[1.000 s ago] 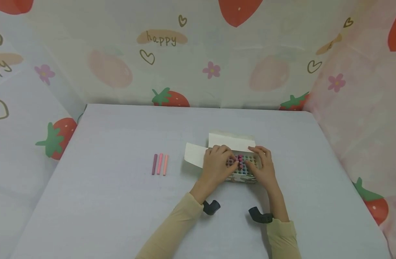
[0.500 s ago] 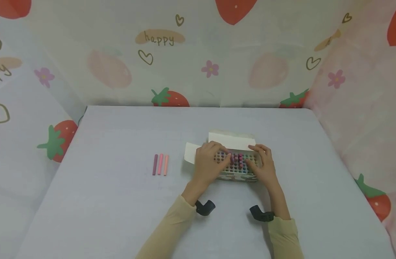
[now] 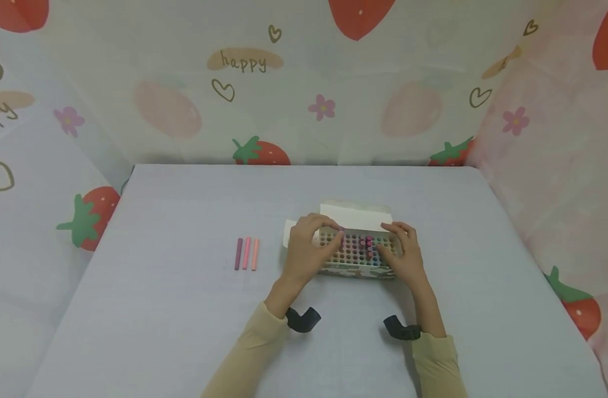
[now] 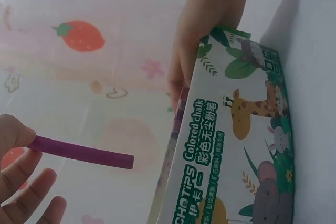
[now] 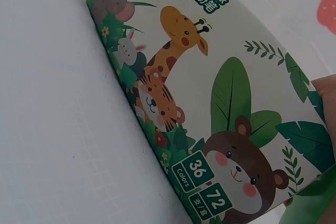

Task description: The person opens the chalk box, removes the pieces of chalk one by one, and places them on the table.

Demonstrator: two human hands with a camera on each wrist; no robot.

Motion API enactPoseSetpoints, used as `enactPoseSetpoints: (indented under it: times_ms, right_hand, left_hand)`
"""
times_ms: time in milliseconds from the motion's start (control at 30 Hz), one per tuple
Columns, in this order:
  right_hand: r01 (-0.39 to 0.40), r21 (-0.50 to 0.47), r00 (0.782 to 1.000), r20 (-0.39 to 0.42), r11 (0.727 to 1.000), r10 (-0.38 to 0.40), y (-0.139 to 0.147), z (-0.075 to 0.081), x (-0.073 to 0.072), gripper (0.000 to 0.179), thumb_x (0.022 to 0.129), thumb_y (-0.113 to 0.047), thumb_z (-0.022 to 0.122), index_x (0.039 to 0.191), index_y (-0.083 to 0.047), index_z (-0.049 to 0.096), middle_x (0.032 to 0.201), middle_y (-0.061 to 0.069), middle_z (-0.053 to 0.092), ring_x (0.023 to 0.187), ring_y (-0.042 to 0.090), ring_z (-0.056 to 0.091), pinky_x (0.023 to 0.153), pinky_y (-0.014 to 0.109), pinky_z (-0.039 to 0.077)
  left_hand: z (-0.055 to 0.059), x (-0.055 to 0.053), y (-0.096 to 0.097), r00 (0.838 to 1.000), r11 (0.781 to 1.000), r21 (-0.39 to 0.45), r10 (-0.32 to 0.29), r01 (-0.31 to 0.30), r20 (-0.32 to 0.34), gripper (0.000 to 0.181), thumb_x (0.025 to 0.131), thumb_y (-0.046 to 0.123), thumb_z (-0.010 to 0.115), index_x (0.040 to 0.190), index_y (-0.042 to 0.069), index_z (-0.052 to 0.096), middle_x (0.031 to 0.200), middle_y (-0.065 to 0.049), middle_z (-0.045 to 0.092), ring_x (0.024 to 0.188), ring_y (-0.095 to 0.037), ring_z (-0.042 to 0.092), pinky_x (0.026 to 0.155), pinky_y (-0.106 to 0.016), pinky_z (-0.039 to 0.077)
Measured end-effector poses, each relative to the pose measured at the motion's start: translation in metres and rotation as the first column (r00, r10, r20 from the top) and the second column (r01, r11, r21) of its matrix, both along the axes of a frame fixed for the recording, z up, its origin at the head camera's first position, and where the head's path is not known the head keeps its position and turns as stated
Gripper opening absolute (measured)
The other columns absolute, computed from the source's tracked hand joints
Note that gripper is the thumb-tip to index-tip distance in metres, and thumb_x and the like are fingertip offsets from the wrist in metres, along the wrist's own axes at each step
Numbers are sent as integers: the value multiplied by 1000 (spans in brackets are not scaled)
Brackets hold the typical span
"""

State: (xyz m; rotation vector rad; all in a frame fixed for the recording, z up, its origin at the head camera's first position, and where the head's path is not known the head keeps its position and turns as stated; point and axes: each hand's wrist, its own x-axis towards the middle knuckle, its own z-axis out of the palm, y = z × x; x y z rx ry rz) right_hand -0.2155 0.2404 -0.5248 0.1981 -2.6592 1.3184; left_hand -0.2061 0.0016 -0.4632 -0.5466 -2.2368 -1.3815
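Between its thumb and fingertips my left hand pinches a purple chalk stick. In the left wrist view the stick points away from the hand towards the chalk box, which is white and printed with animals. The head view has this stick over the left part of the opened box, above rows of chalk ends. At the box's right end, my right hand grips it, thumb over the chalk and fingers at the back edge. A few pink chalk sticks stand higher than the rest near that thumb.
Left of the box, a purple chalk stick, a pink chalk stick and a peach chalk stick lie side by side on the white table. The box's lid flap stands open at the back.
My left hand has moved left across the box with the purple chalk stick, uncovering more rows of chalk. My right hand has stayed at the box's right end.
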Motion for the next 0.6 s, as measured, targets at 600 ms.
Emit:
enactPoseSetpoints:
  times_ms: [600]
  right_hand:
    - [-1, -9, 1000, -8, 1000, 1, -1, 0, 0, 46, 86, -15, 65, 129, -10, 51, 136, 18, 33, 128, 40, 31, 99, 63, 24]
  left_hand:
    - [-1, 5, -30, 998, 997, 81, -6, 11, -63, 9, 82, 18, 69, 91, 14, 66, 93, 1, 65, 94, -16, 57, 87, -39, 39]
